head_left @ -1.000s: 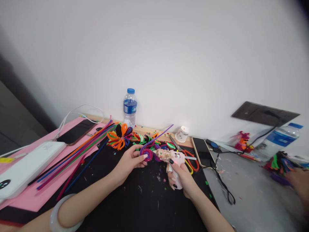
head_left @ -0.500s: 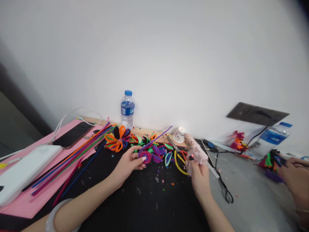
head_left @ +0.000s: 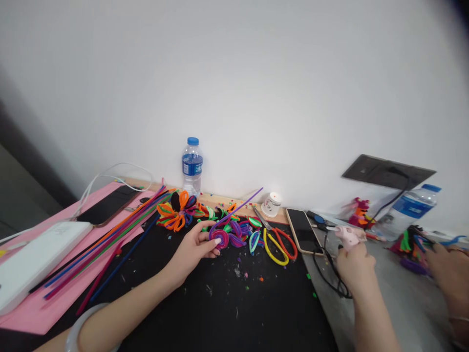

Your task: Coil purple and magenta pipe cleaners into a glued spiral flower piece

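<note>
My left hand (head_left: pixel 194 247) pinches a coiled purple and pink pipe-cleaner spiral (head_left: pixel 221 238) over the black mat (head_left: pixel 220 303); its long purple tail rises toward the wall. My right hand (head_left: pixel 353 266) is closed on a pink glue gun (head_left: pixel 348 236), held above the grey table to the right of a phone (head_left: pixel 303 230). The gun's black cord (head_left: pixel 330 274) loops below it.
Looped pipe-cleaner flowers (head_left: pixel 179 209), yellow and red scissors (head_left: pixel 278 243), a white cup (head_left: pixel 272 204) and a water bottle (head_left: pixel 191 166) line the wall. Long pipe cleaners (head_left: pixel 110 239) lie on pink paper at left. Another person's hand (head_left: pixel 449 274) works at right near a second bottle (head_left: pixel 410 208).
My right hand has carried the glue gun from beside the spiral far to the right, past the phone. My left hand has kept the spiral nearly still.
</note>
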`<state>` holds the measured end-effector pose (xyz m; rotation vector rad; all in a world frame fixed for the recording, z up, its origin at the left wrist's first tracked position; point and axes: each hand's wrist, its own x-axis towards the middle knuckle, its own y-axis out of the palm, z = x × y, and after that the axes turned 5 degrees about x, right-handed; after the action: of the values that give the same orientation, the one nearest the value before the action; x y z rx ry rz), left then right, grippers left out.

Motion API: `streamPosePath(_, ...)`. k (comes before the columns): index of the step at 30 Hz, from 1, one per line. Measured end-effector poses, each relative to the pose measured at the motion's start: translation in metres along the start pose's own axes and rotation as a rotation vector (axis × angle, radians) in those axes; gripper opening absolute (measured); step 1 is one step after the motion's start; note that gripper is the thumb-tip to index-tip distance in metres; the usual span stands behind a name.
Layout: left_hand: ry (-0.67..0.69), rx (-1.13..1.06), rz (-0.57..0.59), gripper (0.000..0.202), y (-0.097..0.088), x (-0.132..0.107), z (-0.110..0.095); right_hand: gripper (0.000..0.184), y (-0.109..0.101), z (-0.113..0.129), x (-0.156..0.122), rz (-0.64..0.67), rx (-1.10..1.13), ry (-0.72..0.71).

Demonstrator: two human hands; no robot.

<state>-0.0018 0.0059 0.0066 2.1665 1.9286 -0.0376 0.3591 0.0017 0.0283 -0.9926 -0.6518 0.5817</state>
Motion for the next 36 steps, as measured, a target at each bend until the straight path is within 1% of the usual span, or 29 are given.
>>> streamPosePath(1,-0.001,0.005,0.003,0.051,0.0,0.0,0.0,0.056,0.003,-0.007,0.006,0.039,-0.034,0.045)
streamPosePath(3,0.003,0.011,0.008,0.052,0.0,0.0,0.001,0.059,0.008,-0.018,0.017,0.116,-0.083,0.086)
streamPosePath(6,0.018,0.02,0.017,0.052,0.0,0.0,0.002,0.061,0.011,-0.027,0.027,0.243,-0.125,0.09)
streamPosePath(8,0.021,0.033,0.021,0.052,0.0,0.0,0.003,0.06,0.008,-0.027,0.028,0.272,-0.132,0.072)
streamPosePath(9,0.022,0.039,0.027,0.051,0.0,-0.001,0.003,0.059,0.005,-0.025,0.026,0.257,-0.126,0.07)
streamPosePath(11,0.03,0.047,0.056,0.05,0.0,-0.001,0.003,0.059,-0.003,-0.019,0.021,0.147,-0.084,0.062)
streamPosePath(12,0.033,0.051,0.08,0.049,0.0,-0.001,0.003,0.058,-0.008,-0.014,0.017,0.048,-0.039,0.039)
streamPosePath(13,0.037,0.055,0.105,0.048,0.0,-0.001,0.004,0.055,-0.013,-0.008,0.012,-0.087,0.018,-0.007)
streamPosePath(15,0.043,0.068,0.155,0.046,0.0,0.0,0.006,0.045,-0.02,0.008,0.0,-0.321,0.186,-0.192)
streamPosePath(16,0.045,0.075,0.18,0.045,0.0,0.0,0.007,0.04,-0.022,0.017,-0.008,-0.381,0.283,-0.305)
streamPosePath(17,0.047,0.083,0.204,0.044,0.001,0.0,0.008,0.036,-0.022,0.026,-0.016,-0.406,0.377,-0.434)
streamPosePath(18,0.048,0.091,0.229,0.043,0.002,-0.001,0.009,0.033,-0.02,0.036,-0.025,-0.387,0.443,-0.578)
streamPosePath(19,0.046,0.1,0.255,0.041,0.002,-0.001,0.01,0.03,-0.017,0.046,-0.035,-0.333,0.48,-0.723)
streamPosePath(20,0.043,0.112,0.284,0.04,0.003,-0.002,0.011,0.028,-0.013,0.056,-0.045,-0.237,0.49,-0.861)
streamPosePath(22,0.035,0.143,0.345,0.037,0.005,-0.004,0.012,0.03,-0.003,0.073,-0.065,-0.026,0.462,-1.067)
streamPosePath(24,0.034,0.17,0.4,0.036,0.006,-0.007,0.013,0.033,0.007,0.085,-0.082,0.151,0.403,-1.207)
streamPosePath(26,0.039,0.187,0.425,0.036,0.005,-0.008,0.013,0.031,0.014,0.09,-0.094,0.281,0.363,-1.242)
streamPosePath(29,0.051,0.204,0.415,0.032,0.004,-0.007,0.014,0.022,0.019,0.09,-0.101,0.381,0.394,-1.202)
streamPosePath(32,0.067,0.213,0.386,0.03,0.002,-0.006,0.014,0.022,0.021,0.086,-0.101,0.416,0.473,-1.132)
streamPosePath(36,0.067,0.224,0.351,0.029,0.002,-0.005,0.012,0.023,0.022,0.084,-0.102,0.427,0.556,-1.106)
